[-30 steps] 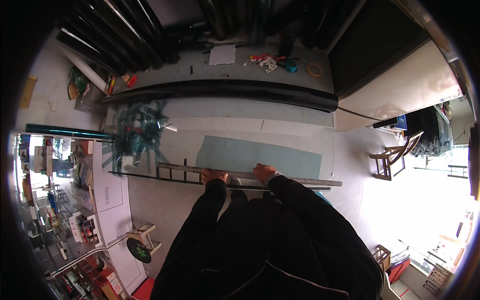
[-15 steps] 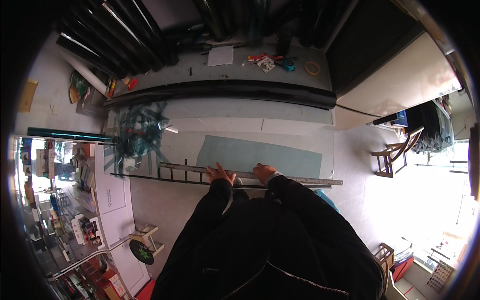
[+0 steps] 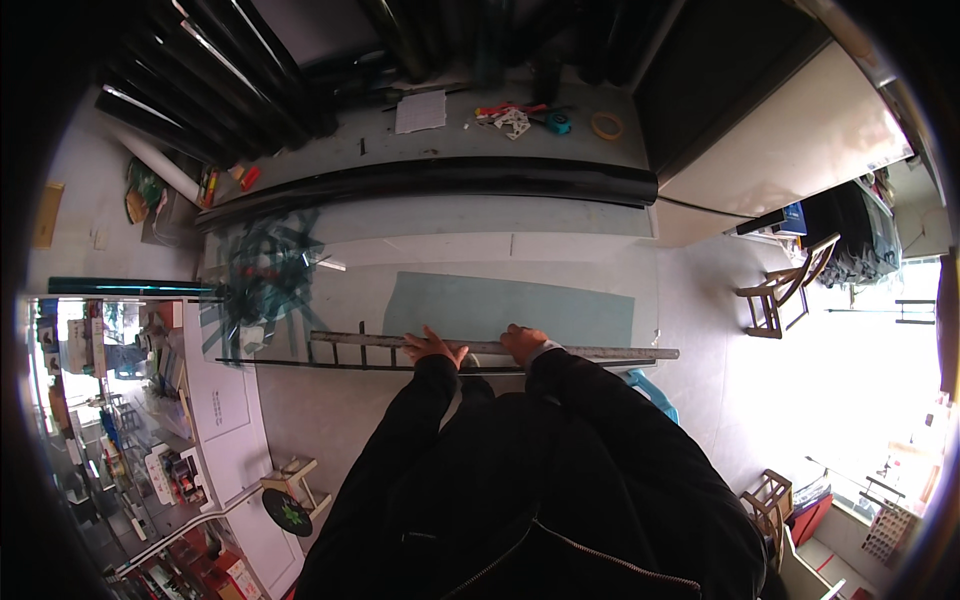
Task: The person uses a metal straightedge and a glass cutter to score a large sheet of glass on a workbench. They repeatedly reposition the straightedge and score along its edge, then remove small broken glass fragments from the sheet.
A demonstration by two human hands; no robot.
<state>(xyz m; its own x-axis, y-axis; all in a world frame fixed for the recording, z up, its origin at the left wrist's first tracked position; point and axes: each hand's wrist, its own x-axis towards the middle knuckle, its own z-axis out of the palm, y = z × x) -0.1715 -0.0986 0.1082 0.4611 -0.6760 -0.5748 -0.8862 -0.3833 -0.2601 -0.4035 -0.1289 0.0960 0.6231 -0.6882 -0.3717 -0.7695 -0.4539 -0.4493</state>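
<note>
A long grey metal straightedge (image 3: pixel 600 351) lies along the near side of the glass tabletop, over the near edge of a blue-green film sheet (image 3: pixel 510 305). My left hand (image 3: pixel 435 347) is open, its fingers spread across the straightedge. A short way to the right, my right hand (image 3: pixel 522 343) rests at the straightedge with its fingers curled closed. Whatever those fingers hold, if anything, is hidden. Thin dark strips (image 3: pixel 363 346) cross under the straightedge left of my left hand.
Tangled dark film offcuts (image 3: pixel 270 270) cover the table's left end. A long black roll (image 3: pixel 430 182) lies behind. Beyond are a paper sheet (image 3: pixel 421 112), a blue tape measure (image 3: pixel 558 122) and a tape ring (image 3: pixel 606 125). A wooden chair (image 3: pixel 785 290) stands right, a stool (image 3: pixel 295 495) lower left.
The whole view has turned and shifted slightly. Both hands stay at nearly the same places on the straightedge, and the film sheet lies as before.
</note>
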